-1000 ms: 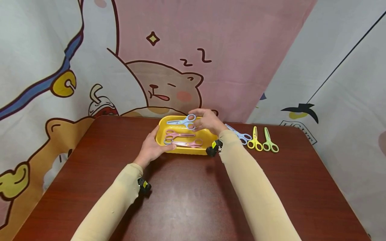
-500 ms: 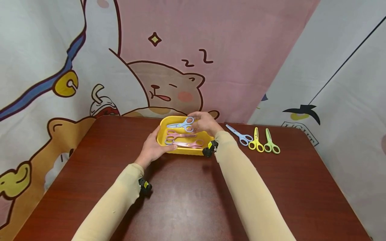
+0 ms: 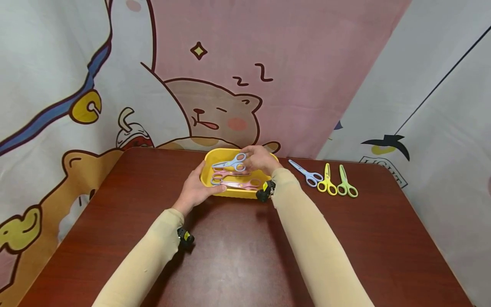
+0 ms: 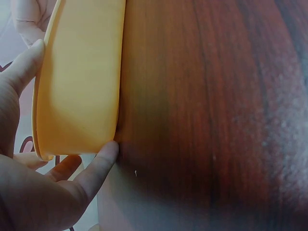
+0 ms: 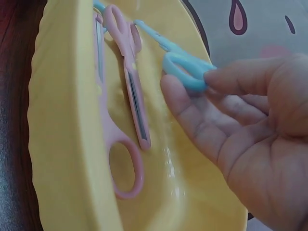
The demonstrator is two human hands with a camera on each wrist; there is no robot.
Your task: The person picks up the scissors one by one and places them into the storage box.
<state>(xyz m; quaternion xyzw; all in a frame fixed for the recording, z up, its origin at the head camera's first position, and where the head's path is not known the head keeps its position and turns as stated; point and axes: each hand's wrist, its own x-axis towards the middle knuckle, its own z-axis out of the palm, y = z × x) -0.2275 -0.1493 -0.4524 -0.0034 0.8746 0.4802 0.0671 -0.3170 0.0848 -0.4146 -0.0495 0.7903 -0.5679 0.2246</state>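
Observation:
My right hand point(image 3: 261, 159) pinches a pair of light blue scissors point(image 3: 230, 163) by the handle loops, inside the far side of a yellow plastic basket point(image 3: 238, 194). In the right wrist view, thumb and fingertips hold one loop of these blue scissors point(image 5: 185, 72), blades pointing away. Two pairs of pink scissors point(image 5: 134, 91) lie in the basket, near the front wall. Part of another blue loop shows under them at the left. My left hand point(image 3: 195, 189) grips the basket's left end, its thumb over the front rim and fingers along the outer wall point(image 4: 79, 86).
To the right of the basket, blue scissors point(image 3: 305, 173), yellow scissors point(image 3: 327, 181) and green scissors point(image 3: 346, 182) lie in a row on the dark brown table point(image 3: 230, 247). A printed curtain point(image 3: 318, 64) hangs right behind the table's back edge.
The right hand has lowered the blue scissors slightly toward the pink ones in the basket. The left hand keeps its grip on the basket. The head view has shifted a little.

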